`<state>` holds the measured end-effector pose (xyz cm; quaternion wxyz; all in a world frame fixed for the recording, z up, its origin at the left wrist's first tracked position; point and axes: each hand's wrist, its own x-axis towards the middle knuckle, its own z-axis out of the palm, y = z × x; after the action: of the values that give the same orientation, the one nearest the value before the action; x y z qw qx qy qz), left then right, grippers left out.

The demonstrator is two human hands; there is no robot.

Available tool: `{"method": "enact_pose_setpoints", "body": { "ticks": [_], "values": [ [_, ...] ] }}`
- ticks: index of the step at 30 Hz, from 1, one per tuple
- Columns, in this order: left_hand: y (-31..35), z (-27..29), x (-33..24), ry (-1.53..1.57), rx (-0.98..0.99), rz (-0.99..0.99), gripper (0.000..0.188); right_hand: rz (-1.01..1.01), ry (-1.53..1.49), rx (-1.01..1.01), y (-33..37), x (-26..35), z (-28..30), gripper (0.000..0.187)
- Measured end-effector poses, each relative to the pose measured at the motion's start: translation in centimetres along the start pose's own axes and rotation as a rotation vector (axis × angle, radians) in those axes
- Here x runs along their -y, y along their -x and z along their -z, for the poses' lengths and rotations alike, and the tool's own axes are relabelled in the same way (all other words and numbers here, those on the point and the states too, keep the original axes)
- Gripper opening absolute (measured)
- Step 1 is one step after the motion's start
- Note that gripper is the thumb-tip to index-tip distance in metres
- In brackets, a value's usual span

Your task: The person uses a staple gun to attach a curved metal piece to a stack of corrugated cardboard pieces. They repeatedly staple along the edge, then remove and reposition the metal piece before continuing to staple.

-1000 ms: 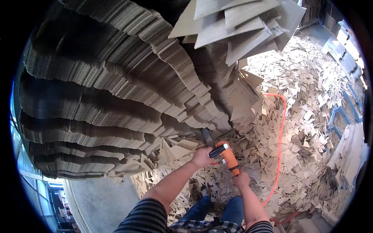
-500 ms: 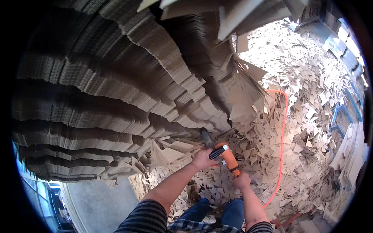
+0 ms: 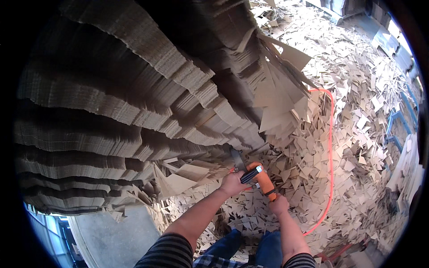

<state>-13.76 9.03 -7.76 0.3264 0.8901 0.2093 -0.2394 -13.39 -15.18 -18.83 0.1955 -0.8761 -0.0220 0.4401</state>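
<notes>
I hold an orange hand-held power tool (image 3: 267,184) with both hands, in front of a tall stack of brown cardboard sheets (image 3: 147,100). My left hand (image 3: 232,183) is closed at the black side grip (image 3: 251,174). Wrapped round the rear end of the orange body, my right hand (image 3: 279,204) is closed as well. A flat dark bar (image 3: 237,160) sticks out from the tool's front, its tip against the lower edge of the stack; whether it is inside the sheets I cannot tell. Loose cardboard flaps (image 3: 190,174) hang beside my left hand.
Cardboard scraps (image 3: 304,178) thickly cover the floor around my legs (image 3: 268,248). An orange hose (image 3: 331,147) curves across them on the right. Bare concrete (image 3: 114,232) shows at the lower left. Blue metal frames (image 3: 395,127) and stacked sheets (image 3: 404,169) stand at the far right.
The stack has shifted left and slightly down in the view. Both hands and the tool stay almost at the same place in the picture, still gripping.
</notes>
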Motion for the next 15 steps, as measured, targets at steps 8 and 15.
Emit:
{"method": "enact_pose_setpoints", "body": {
  "ticks": [8,15],
  "values": [
    [-2.2,-2.3,1.9,-0.081,0.011,0.013,0.041,-0.02,0.03,0.018,-3.8,-1.8,-2.8,0.038],
    [-4.7,-5.2,3.9,-0.093,-0.002,0.008,0.035,-0.046,0.023,0.027,-5.4,-2.3,-3.2,0.036]
  ]
}}
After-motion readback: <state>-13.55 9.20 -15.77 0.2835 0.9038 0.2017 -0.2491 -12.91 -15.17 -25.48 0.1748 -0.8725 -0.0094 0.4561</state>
